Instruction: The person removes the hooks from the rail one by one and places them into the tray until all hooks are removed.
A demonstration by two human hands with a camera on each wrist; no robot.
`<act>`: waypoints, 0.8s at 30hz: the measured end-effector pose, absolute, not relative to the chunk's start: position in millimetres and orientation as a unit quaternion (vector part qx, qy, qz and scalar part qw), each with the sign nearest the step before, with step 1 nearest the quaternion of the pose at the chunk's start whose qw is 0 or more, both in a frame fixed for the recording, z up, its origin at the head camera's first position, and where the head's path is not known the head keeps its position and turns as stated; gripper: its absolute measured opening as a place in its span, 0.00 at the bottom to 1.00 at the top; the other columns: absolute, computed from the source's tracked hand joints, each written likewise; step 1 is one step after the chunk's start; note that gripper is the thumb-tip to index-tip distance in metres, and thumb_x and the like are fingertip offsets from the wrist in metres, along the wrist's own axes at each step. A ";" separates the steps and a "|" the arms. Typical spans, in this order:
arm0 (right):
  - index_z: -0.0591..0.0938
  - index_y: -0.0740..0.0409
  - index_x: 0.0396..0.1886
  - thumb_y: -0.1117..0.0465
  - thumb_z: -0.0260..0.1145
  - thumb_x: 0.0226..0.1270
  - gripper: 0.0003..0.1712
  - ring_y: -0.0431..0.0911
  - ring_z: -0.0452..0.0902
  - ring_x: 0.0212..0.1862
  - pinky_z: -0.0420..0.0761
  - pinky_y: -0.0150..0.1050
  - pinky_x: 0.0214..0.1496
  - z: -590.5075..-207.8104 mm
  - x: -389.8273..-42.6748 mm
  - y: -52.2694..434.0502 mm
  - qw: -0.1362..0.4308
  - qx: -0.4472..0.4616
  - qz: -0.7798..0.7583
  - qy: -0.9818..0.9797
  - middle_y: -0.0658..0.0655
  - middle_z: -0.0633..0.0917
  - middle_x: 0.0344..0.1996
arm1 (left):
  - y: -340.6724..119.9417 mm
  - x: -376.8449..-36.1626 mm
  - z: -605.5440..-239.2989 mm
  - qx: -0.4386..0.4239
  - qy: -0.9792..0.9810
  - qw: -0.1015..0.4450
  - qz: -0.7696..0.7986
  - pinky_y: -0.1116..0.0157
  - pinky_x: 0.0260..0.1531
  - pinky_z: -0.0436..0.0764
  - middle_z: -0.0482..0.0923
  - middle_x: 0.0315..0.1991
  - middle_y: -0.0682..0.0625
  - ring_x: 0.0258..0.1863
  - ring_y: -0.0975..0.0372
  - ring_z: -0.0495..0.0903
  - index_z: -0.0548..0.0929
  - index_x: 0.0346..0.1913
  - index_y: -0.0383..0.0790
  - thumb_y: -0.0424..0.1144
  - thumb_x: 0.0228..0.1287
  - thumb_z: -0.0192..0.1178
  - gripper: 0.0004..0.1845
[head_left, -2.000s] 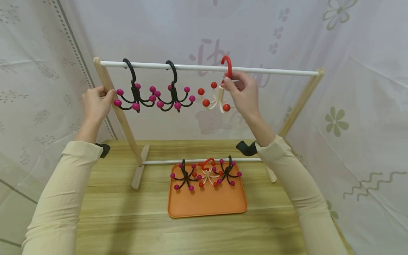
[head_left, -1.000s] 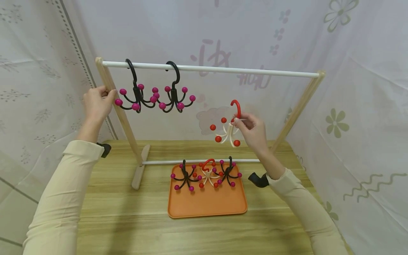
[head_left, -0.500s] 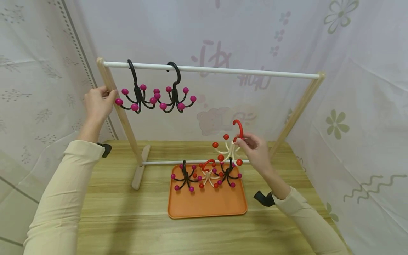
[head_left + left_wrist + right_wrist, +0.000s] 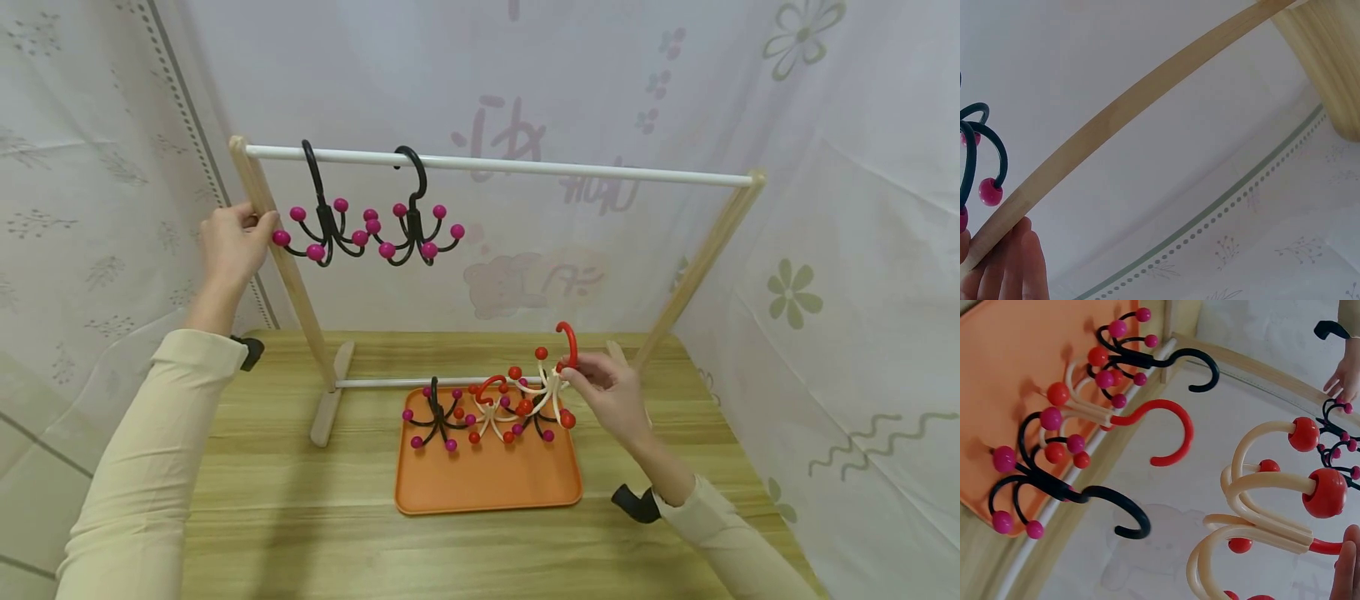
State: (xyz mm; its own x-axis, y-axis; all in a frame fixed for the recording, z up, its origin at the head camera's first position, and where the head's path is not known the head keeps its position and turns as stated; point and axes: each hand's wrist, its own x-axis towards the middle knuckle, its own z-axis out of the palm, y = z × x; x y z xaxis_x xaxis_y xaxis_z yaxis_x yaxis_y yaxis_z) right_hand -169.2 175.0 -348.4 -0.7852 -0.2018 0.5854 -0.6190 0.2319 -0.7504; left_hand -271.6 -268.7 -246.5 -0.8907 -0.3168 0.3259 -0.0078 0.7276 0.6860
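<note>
Head cam: my right hand (image 4: 609, 398) has come down from the white top rail (image 4: 585, 170) to just above the orange tray (image 4: 487, 492), fingers pinched on the neck of the cream hook w/ red beads (image 4: 546, 385) right under its red curl. Two secs back that hook sat on the rail; now it hangs over the tray's far right corner, arms brushing or just clear of the black hook there, can't tell which. So it looks unhung and nearly down w/ the rest. Three hooks lie in the tray already: black hook w/ pink beads (image 4: 433, 417) at left, a cream-and-red one (image 4: 491, 408) in the middle, another black one at right, partly behind mine. They crowd the far edge beside the low white crossbar (image 4: 375, 382); the near half of the tray is bare. My left hand (image 4: 232, 242) hasn't moved, wrapped round the left wooden post (image 4: 288, 275). Two black hooks (image 4: 367, 225) stay on the rail, close to that post.

Left wrist cam: fingertips (image 4: 1013, 269) lie against the post (image 4: 1116, 119); a dark arm w/ a pink bead (image 4: 990, 191) hangs beside them. Curtain behind.

Right wrist cam: cream arms and big red beads (image 4: 1329, 490) of the held hook fill the right; my fingertips (image 4: 1347, 569) at the edge. Tray hooks (image 4: 1079, 425) lie tangled below, curls sticking out past the tray rim (image 4: 985, 337).
</note>
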 end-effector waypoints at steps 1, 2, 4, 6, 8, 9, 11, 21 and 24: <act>0.79 0.74 0.34 0.78 0.62 0.51 0.08 0.45 0.77 0.28 0.77 0.33 0.32 -351.3 -168.2 176.3 0.185 0.270 0.558 -0.763 0.66 0.81 0.28 | -268.6 -271.7 -246.5 0.089 -0.904 0.216 -0.357 0.69 0.30 0.70 0.75 0.47 0.38 0.40 0.52 0.72 0.74 0.52 0.31 0.50 0.65 0.42 0.26; 0.79 0.74 0.34 0.78 0.62 0.51 0.08 0.44 0.77 0.28 0.77 0.33 0.32 -354.5 -167.0 177.6 0.184 0.271 0.554 -0.765 0.65 0.81 0.28 | -268.6 -271.8 -246.4 0.089 -0.904 0.217 -0.357 0.69 0.30 0.70 0.75 0.47 0.38 0.40 0.52 0.72 0.74 0.52 0.31 0.50 0.65 0.42 0.26; 0.79 0.73 0.34 0.78 0.62 0.51 0.08 0.44 0.77 0.27 0.76 0.32 0.32 -360.5 -164.8 179.9 0.184 0.269 0.549 -0.770 0.64 0.81 0.28 | -268.7 -272.0 -246.3 0.088 -0.905 0.217 -0.355 0.70 0.28 0.69 0.75 0.47 0.37 0.39 0.53 0.72 0.74 0.52 0.31 0.50 0.65 0.42 0.26; 0.79 0.73 0.33 0.78 0.62 0.50 0.08 0.46 0.77 0.27 0.76 0.31 0.31 -367.0 -162.7 181.6 0.180 0.267 0.549 -0.772 0.64 0.81 0.27 | -268.9 -272.3 -246.3 0.088 -0.906 0.217 -0.353 0.71 0.26 0.68 0.75 0.46 0.37 0.37 0.53 0.72 0.74 0.52 0.31 0.50 0.65 0.43 0.26; 0.79 0.73 0.33 0.79 0.63 0.49 0.09 0.49 0.77 0.26 0.76 0.31 0.31 -373.2 -161.4 182.9 0.182 0.275 0.543 -0.773 0.64 0.81 0.27 | -269.0 -272.4 -246.3 0.088 -0.906 0.219 -0.352 0.71 0.25 0.67 0.76 0.45 0.37 0.36 0.54 0.71 0.75 0.51 0.31 0.50 0.65 0.43 0.26; 0.79 0.73 0.33 0.80 0.63 0.48 0.10 0.52 0.77 0.26 0.76 0.32 0.32 -376.1 -160.9 183.5 0.181 0.279 0.543 -0.771 0.65 0.81 0.26 | -269.1 -272.5 -246.3 0.088 -0.906 0.219 -0.352 0.71 0.24 0.67 0.76 0.45 0.37 0.35 0.54 0.71 0.75 0.51 0.31 0.50 0.65 0.43 0.26; 0.79 0.73 0.33 0.81 0.62 0.48 0.10 0.54 0.77 0.26 0.77 0.32 0.31 -381.6 -159.6 184.8 0.175 0.285 0.548 -0.767 0.66 0.81 0.27 | -268.9 -272.5 -246.4 0.088 -0.905 0.219 -0.353 0.71 0.24 0.67 0.76 0.45 0.37 0.34 0.55 0.70 0.75 0.51 0.31 0.50 0.65 0.43 0.25; 0.78 0.76 0.34 0.81 0.61 0.49 0.09 0.47 0.78 0.28 0.78 0.38 0.29 -405.4 -147.3 191.3 0.134 0.285 0.558 -0.767 0.67 0.81 0.28 | -268.0 -272.8 -246.5 0.091 -0.903 0.221 -0.356 0.69 0.26 0.67 0.76 0.45 0.37 0.36 0.54 0.69 0.75 0.51 0.31 0.50 0.65 0.43 0.25; 0.78 0.76 0.33 0.82 0.61 0.48 0.10 0.50 0.78 0.27 0.78 0.40 0.27 -412.8 -143.3 191.9 0.134 0.284 0.558 -0.768 0.68 0.80 0.27 | -267.9 -273.0 -246.7 0.093 -0.903 0.220 -0.357 0.69 0.26 0.67 0.76 0.45 0.37 0.36 0.54 0.69 0.75 0.51 0.31 0.50 0.65 0.43 0.25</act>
State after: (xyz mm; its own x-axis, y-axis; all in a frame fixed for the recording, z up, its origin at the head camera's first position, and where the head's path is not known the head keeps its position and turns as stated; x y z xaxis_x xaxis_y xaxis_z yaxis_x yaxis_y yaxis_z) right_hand -143.3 191.9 -412.8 -0.8023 -0.2871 0.5233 -0.5864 0.2156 -0.7808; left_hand -273.0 -267.9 -246.7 -0.8863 -0.3240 0.3308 -0.0105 0.7283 0.6852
